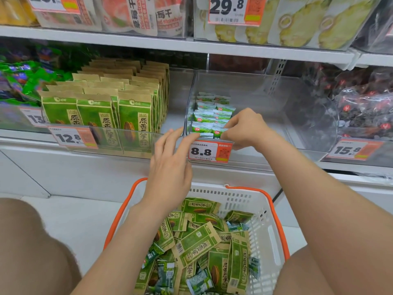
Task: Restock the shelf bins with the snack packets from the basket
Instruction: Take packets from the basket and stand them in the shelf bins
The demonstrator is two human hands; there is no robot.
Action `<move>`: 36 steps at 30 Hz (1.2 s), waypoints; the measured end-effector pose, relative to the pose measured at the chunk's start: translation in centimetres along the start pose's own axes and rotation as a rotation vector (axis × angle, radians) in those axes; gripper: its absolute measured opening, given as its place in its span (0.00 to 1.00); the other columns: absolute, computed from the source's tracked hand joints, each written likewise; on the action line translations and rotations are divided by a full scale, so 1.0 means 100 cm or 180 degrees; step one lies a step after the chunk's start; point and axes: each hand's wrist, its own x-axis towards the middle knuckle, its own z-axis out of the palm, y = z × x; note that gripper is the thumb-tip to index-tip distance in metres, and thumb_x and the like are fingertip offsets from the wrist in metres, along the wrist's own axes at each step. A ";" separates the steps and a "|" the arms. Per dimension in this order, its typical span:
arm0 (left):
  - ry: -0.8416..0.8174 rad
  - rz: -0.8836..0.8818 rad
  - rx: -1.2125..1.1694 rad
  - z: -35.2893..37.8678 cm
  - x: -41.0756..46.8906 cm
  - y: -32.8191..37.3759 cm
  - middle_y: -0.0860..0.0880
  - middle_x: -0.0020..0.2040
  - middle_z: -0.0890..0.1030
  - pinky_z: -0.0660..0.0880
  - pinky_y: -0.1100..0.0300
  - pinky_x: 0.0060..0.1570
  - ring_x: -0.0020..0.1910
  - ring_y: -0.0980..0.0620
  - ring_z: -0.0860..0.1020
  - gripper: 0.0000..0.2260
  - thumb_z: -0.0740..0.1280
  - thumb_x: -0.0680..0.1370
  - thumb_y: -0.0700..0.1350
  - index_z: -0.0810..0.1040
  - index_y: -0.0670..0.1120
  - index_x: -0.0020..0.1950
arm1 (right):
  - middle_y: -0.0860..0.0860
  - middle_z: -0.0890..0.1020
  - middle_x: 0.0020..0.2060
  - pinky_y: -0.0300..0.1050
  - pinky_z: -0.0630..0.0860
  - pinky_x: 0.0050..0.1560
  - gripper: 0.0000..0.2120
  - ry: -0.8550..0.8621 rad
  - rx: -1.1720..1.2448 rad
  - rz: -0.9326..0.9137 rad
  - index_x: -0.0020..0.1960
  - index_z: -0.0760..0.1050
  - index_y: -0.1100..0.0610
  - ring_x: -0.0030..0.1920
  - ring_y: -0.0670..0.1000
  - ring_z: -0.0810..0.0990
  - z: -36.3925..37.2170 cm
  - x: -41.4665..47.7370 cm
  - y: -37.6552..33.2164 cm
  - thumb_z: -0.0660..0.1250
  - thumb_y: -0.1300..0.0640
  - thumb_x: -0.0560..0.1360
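The right hand [244, 128] pinches a small green packet [217, 131] in the clear bin [265, 99]; the left hand [170, 167] has straight fingers, holding nothing, above the basket [260, 211].

My right hand [244, 129] pinches a small green packet [219, 132] in the clear bin [276, 107]; my left hand [170, 167], fingers straight, hovers above the basket [274, 231].

2 bare hands are seen above the white slatted plastic basket with orange handles [263, 231]: the left hand [170, 165] and the right hand [246, 126], both with slender fingers. The left forearm [119, 241] and the right forearm [319, 192] are shown uncovered from wrist to frame edge. A bare left leg [27, 241] is seen left of the basket, and a bare right leg [308, 275] to its right.
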 end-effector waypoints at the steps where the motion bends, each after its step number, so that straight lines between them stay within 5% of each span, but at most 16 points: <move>1: -0.0010 0.0019 0.0004 0.000 -0.001 -0.001 0.51 0.81 0.61 0.65 0.43 0.72 0.81 0.46 0.54 0.33 0.67 0.79 0.35 0.63 0.58 0.80 | 0.60 0.87 0.46 0.58 0.86 0.43 0.14 0.0054 -0.0051 -0.0023 0.52 0.84 0.68 0.44 0.58 0.88 0.003 0.003 0.000 0.72 0.62 0.69; 6: -0.0024 0.0139 0.0017 0.000 -0.001 -0.005 0.51 0.81 0.60 0.65 0.44 0.74 0.81 0.46 0.54 0.33 0.66 0.79 0.35 0.63 0.57 0.81 | 0.60 0.87 0.40 0.55 0.85 0.47 0.13 -0.0070 -0.0320 -0.0044 0.43 0.82 0.64 0.45 0.54 0.87 -0.002 0.006 0.006 0.74 0.53 0.72; 10: 0.0302 0.0120 -0.0277 0.002 -0.003 -0.001 0.48 0.77 0.65 0.65 0.48 0.74 0.79 0.46 0.59 0.28 0.67 0.79 0.34 0.70 0.51 0.77 | 0.60 0.84 0.49 0.54 0.79 0.53 0.16 0.0650 -0.0905 -0.0594 0.57 0.80 0.62 0.55 0.63 0.80 -0.005 -0.007 0.008 0.69 0.50 0.78; 15: 0.1072 -0.0058 -0.0201 0.013 -0.018 -0.003 0.49 0.55 0.74 0.71 0.54 0.53 0.55 0.47 0.72 0.11 0.69 0.77 0.36 0.79 0.46 0.57 | 0.49 0.83 0.34 0.50 0.80 0.46 0.08 0.0830 -0.0422 -0.1430 0.47 0.81 0.51 0.40 0.55 0.81 0.004 -0.060 -0.011 0.62 0.55 0.76; 17: 0.0360 -0.0451 -0.0490 0.023 -0.025 -0.018 0.54 0.48 0.79 0.76 0.51 0.46 0.47 0.52 0.77 0.06 0.66 0.79 0.41 0.78 0.50 0.54 | 0.48 0.82 0.32 0.50 0.81 0.44 0.08 0.0328 -0.0577 -0.1582 0.44 0.80 0.51 0.38 0.54 0.81 0.016 -0.081 -0.015 0.62 0.52 0.75; 21: -0.1899 -0.1015 -0.0112 0.057 -0.055 -0.056 0.52 0.40 0.83 0.80 0.50 0.42 0.39 0.50 0.81 0.06 0.63 0.82 0.48 0.78 0.53 0.46 | 0.54 0.81 0.48 0.50 0.80 0.44 0.08 -0.1377 -0.1812 -0.1590 0.50 0.78 0.53 0.49 0.59 0.81 0.053 -0.110 -0.007 0.63 0.50 0.78; 25: -0.2980 -0.1210 0.0582 0.094 -0.103 -0.085 0.49 0.38 0.78 0.71 0.54 0.36 0.35 0.49 0.76 0.11 0.60 0.82 0.44 0.73 0.47 0.40 | 0.52 0.74 0.38 0.44 0.70 0.31 0.10 -0.2571 -0.2654 -0.1576 0.40 0.70 0.57 0.35 0.52 0.74 0.094 -0.132 0.009 0.62 0.61 0.80; 28: -0.3783 -0.1239 0.0859 0.109 -0.129 -0.095 0.47 0.40 0.77 0.74 0.52 0.40 0.35 0.48 0.75 0.08 0.61 0.82 0.37 0.80 0.39 0.49 | 0.51 0.76 0.39 0.42 0.70 0.30 0.06 -0.2687 -0.2757 -0.1759 0.50 0.78 0.60 0.34 0.49 0.75 0.114 -0.139 0.013 0.63 0.61 0.81; 31: -0.4308 -0.1124 0.0857 0.126 -0.154 -0.109 0.43 0.66 0.76 0.79 0.50 0.59 0.59 0.44 0.79 0.20 0.64 0.80 0.36 0.74 0.42 0.73 | 0.51 0.78 0.42 0.43 0.77 0.36 0.06 -0.2613 -0.2682 -0.1968 0.55 0.76 0.60 0.40 0.50 0.79 0.125 -0.142 0.013 0.62 0.60 0.82; 33: -0.4365 -0.1074 0.0847 0.134 -0.170 -0.117 0.44 0.75 0.66 0.78 0.46 0.63 0.65 0.40 0.77 0.31 0.66 0.80 0.35 0.63 0.49 0.82 | 0.52 0.80 0.45 0.43 0.78 0.36 0.07 -0.2602 -0.2691 -0.1993 0.56 0.77 0.59 0.41 0.50 0.80 0.130 -0.143 0.013 0.62 0.62 0.81; 36: -0.4044 -0.1005 0.0923 0.141 -0.181 -0.121 0.43 0.76 0.65 0.77 0.42 0.65 0.67 0.39 0.76 0.37 0.68 0.78 0.32 0.57 0.51 0.83 | 0.53 0.82 0.47 0.40 0.73 0.31 0.08 -0.2635 -0.2755 -0.1994 0.56 0.78 0.59 0.37 0.49 0.77 0.135 -0.142 0.011 0.62 0.63 0.80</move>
